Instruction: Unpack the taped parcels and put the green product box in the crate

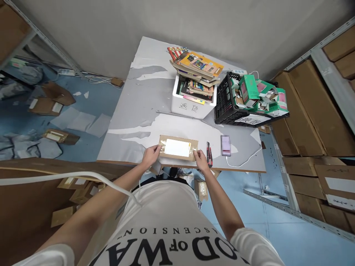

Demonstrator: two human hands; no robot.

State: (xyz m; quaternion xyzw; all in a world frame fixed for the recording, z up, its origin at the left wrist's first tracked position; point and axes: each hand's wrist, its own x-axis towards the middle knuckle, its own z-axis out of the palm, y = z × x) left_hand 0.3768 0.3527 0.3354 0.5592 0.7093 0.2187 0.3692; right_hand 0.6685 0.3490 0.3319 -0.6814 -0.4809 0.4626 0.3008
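A small brown cardboard box (178,157) with a white label and clear tape is held at the table's front edge. My left hand (151,155) grips its left end, thumb on top. At the opposite end, my right hand (200,160) closes on the right corner. Just right of that hand lies a red and black box cutter (209,154). A phone (225,145) with a lit screen rests farther right, with a white cable plugged into it. The undersides of the box and the fingers beneath it are hidden.
On the table (130,99), a white bin (191,107) overflows with books (199,64). Beside it stands a black crate (224,107) of green boxes (249,88). Shelves of cartons (307,107) line the right side. A large carton (24,207) with parcels stands at lower left, a white cable (83,174) crossing it.
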